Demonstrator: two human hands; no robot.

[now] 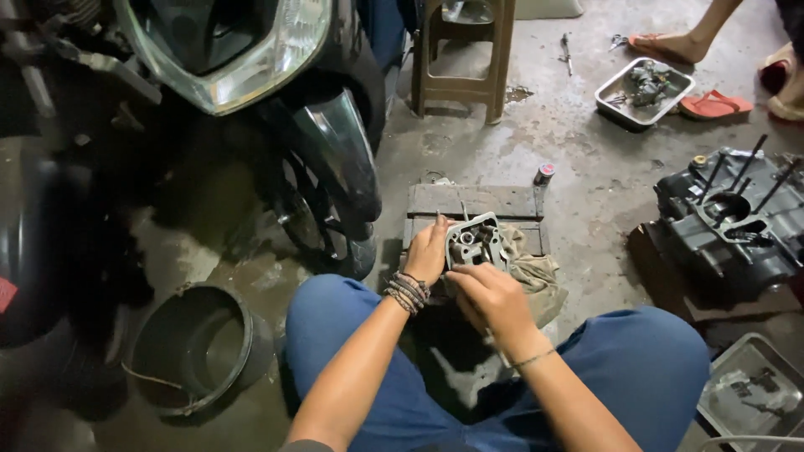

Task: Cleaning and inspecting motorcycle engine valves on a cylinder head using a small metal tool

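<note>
A grey metal engine cylinder head [474, 242] stands on a low wooden pallet [471, 202], over a crumpled beige rag [531, 272]. My left hand [429, 249], with several bead bracelets on the wrist, grips the head's left side. Against the lower front of the part lies my right hand [491, 294], fingers curled on it. Whether it holds a tool, I cannot tell. My knees in blue trousers frame the pallet.
A black scooter's front wheel [328, 209] and headlight stand at left. A black rubber bucket [198, 345] sits bottom left. An engine crankcase [730, 223] with studs lies right, metal trays [643, 90] of parts beyond, a wooden stool [463, 54] behind. Another person's feet [674, 43] are top right.
</note>
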